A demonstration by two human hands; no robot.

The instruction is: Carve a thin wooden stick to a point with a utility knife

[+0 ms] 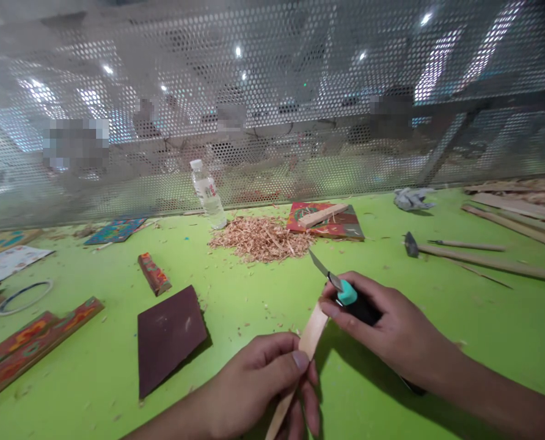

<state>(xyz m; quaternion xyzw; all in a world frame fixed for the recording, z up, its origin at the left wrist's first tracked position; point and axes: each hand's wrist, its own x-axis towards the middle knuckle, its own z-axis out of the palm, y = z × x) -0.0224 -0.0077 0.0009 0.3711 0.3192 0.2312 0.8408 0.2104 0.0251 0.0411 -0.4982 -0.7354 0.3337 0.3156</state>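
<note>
My left hand [272,379] is closed round a narrow strip of pale wood [313,330], thumb on top, the strip slanting up and to the right. In my right hand [387,324] is a utility knife [348,293] with a black and teal handle. Its bare blade points up and to the left, above the strip and apart from it. The fingertips of that hand touch the strip's upper end. A dark brown sheet of sandpaper [171,336] lies left of my hands on the green table [236,299].
Beyond my hands are a pile of wood shavings [263,238], a water bottle [209,195] and a painted board [327,221] bearing a wood piece. A hammer [483,255] lies right. Painted wood strips [38,348] lie left. A perforated metal screen [272,122] stands along the back.
</note>
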